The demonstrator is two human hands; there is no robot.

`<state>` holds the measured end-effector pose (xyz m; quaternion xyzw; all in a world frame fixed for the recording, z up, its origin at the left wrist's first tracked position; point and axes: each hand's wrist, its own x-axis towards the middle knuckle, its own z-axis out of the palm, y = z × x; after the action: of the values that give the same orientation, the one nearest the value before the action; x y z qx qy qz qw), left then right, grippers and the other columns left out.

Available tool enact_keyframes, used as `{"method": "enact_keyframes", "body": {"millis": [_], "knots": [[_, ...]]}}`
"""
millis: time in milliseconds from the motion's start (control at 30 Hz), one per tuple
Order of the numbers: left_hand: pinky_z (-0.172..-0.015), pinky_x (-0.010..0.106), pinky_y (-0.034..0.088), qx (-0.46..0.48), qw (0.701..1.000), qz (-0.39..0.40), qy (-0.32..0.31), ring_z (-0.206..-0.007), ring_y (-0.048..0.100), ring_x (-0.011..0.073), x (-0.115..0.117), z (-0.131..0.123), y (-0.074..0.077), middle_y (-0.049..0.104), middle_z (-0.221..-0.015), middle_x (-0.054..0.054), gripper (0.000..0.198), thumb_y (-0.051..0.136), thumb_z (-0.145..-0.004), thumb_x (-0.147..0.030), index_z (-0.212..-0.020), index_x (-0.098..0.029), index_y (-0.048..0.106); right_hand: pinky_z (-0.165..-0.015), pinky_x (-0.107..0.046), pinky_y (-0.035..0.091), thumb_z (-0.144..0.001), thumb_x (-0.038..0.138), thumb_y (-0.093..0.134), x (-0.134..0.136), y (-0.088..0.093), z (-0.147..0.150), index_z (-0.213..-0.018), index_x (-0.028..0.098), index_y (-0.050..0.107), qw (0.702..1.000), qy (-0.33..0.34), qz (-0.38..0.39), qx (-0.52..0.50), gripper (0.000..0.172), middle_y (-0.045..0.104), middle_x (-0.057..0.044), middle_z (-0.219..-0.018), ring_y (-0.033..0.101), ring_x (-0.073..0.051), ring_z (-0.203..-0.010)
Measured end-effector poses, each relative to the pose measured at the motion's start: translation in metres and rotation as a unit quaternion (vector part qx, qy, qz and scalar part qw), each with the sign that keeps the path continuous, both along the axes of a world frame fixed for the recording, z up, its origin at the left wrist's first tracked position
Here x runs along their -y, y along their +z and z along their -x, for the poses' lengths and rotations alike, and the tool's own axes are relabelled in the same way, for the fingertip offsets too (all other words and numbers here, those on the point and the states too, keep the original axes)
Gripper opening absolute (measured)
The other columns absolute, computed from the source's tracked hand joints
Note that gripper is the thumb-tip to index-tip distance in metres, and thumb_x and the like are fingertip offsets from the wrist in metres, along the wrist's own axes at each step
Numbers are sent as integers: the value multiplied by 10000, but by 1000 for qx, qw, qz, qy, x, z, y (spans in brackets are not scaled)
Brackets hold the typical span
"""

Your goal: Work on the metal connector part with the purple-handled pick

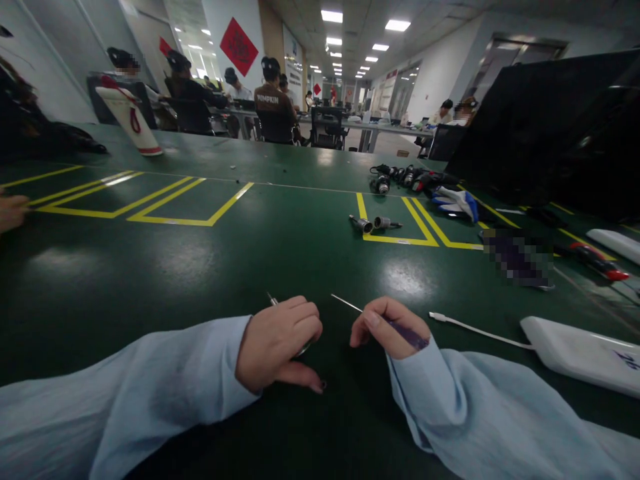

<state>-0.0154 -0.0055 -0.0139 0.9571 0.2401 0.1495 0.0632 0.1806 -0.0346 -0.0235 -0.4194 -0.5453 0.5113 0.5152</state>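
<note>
Two bare hands at work over a dark green worktop [150,293], both in pale blue sleeves [185,370]. Left hand [285,340]: grip curled over a metal piece [273,301], thumb held out to the side; a thin tip shows beyond the knuckles and a rounded edge below the fingers, the rest hidden in the palm. Cannot tell whether the piece touches the surface. Right hand [393,327]: grip pinching a screwdriver [407,333] between thumb and fingers, purple handle lying back toward the wrist, slim shaft pointing at the left hand, tip apart from it. Beside the right forearm, a white cable [480,328] runs to a white power bank [590,353]. Forward of the hands lie two metal sockets with shanks: the left socket [362,225] across a yellow tape line, the right socket [384,223] inside the taped outline. Behind these, a cluster of dark metal parts [384,181], then a blue-and-white glove [456,202]. Farther right, a blurred-out dark slab [517,257] and a red-and-black tool [597,260]. At the left edge, a co-worker's hand [13,210]; at far left, a white tumbler [131,120] stands upright. Several people sit in the background.
</note>
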Motion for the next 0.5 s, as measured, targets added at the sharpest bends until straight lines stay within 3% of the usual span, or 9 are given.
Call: {"method": "enact_keyframes", "body": {"millis": [100,267,400,500], "knots": [[-598,267,350,22,998,54,14,-689,437,155,-8,5,0,508,-765,36,457,564,-648,-599,-738,-161,468,-430,-230,366,-782,504,494,3,8,-6,-543,166,521,999,36,19,15,415,512,17,-418,453,-81,-388],[-612,273,357,23,996,89,-20,-692,427,158,-8,6,4,502,-778,44,423,573,-667,-557,-765,-159,470,-323,-213,216,-789,522,459,10,10,-6,-426,171,481,993,108,47,2,505,388,31,-373,351,-64,-335],[-652,299,366,38,993,108,-19,-729,427,174,-2,7,10,489,-807,64,128,446,-765,-263,-814,-147,473,-326,-221,208,-794,525,446,11,10,-5,-396,173,471,987,145,72,3,532,373,31,-358,334,-61,-325],[-683,325,371,43,990,126,-45,-764,427,190,1,7,16,486,-838,80,176,343,-738,-138,-855,-139,475,-332,-214,229,-799,521,437,10,12,-5,-393,173,467,986,152,62,22,535,376,34,-364,336,-56,-331]]}}
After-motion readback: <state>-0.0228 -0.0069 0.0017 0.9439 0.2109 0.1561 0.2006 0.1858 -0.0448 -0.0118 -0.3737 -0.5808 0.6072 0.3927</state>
